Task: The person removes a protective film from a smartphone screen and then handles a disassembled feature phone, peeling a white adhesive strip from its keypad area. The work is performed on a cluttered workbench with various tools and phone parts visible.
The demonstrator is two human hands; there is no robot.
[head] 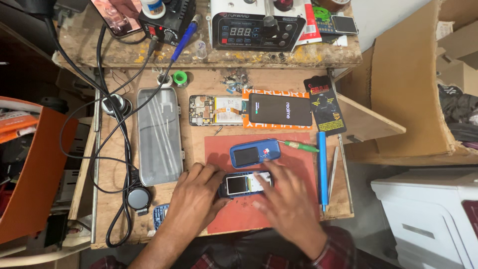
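On the red work mat [298,164], toward its near edge, lies a small blue keypad phone [245,184] with its front cover off, so that the bare screen and inner frame show. The detached blue front cover [255,153] lies just behind it on the same mat, window up, and a blue keypad piece [160,214] sits off the mat's left edge on the wooden surface [199,84]. So the opening looks done, while the phone is not reassembled; whether inner work is finished cannot be told.

The left hand [195,195] comes in from the mat's left side, palm down, fingers curled over the phone's left end; its grip is partly closed and pins the phone against the mat. The right hand [289,199] is blurred, fingers spread and flat over the phone's right end, touching it. It holds no tool that I can see, and how firmly it grips cannot be told.

Along the mat's right edge lie a blue-handled tool [322,169] and tweezers [332,167]; a green-handled screwdriver [298,146] rests at the mat's far side, untouched.
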